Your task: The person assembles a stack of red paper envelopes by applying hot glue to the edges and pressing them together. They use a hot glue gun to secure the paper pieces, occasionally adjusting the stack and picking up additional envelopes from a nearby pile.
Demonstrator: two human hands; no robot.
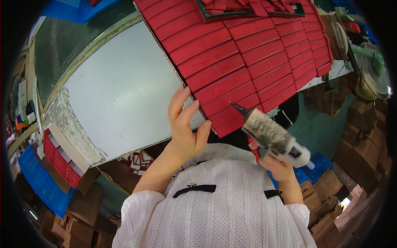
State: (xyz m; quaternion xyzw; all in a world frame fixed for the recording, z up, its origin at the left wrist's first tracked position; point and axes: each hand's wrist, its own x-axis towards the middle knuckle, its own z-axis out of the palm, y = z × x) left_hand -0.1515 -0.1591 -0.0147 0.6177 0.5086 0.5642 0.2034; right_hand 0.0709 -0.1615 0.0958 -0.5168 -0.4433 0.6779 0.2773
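Rows of narrow red box-like pieces [244, 62] lie packed edge to edge across the worktable. My left hand [186, 124] rests at their left edge, fingers apart and fingertips touching the side of the nearest pieces. In my right hand [278, 163] is a hot glue gun [275, 136], gripped by its handle. Its dark nozzle points up and left, over the near red pieces. The gun's body is white and heavily smeared with dark grime. Whether the tip touches a piece I cannot tell.
The white tabletop [120, 95] has a worn left border. Atop the red rows, a dark-rimmed tray [252, 14] holds loose red pieces. An open carton [66, 155] with red items stands lower left, near a blue crate [39, 177]. Brown cartons [366, 140] are stacked at right.
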